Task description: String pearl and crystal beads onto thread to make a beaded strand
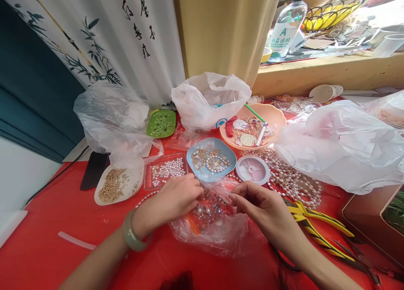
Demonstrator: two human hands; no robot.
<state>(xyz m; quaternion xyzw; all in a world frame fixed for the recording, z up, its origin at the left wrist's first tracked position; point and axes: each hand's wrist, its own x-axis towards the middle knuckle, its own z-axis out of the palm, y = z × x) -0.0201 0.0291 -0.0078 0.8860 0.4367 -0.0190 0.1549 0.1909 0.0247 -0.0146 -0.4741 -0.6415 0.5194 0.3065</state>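
Note:
My left hand [176, 197], with a pale green bangle [132, 235] on the wrist, is curled with its fingers reaching into a clear plastic bag of mixed beads [211, 220] on the red table [53, 222]. My right hand [261, 210] rests on the bag's right side, fingers bent in a pinch; what they hold is too small to see. Just beyond the hands sit a clear tray of pearls [166, 170], a blue dish of bead charms [211, 159] and a round spool of clear thread [252, 170].
A white dish of gold beads [115, 184] and a black phone [94, 170] lie at left. Pearl strands [293, 178], an orange bowl of trinkets [252, 128] and crumpled plastic bags [344, 145] fill the back and right. Yellow-handled pliers [318, 227] lie by my right wrist.

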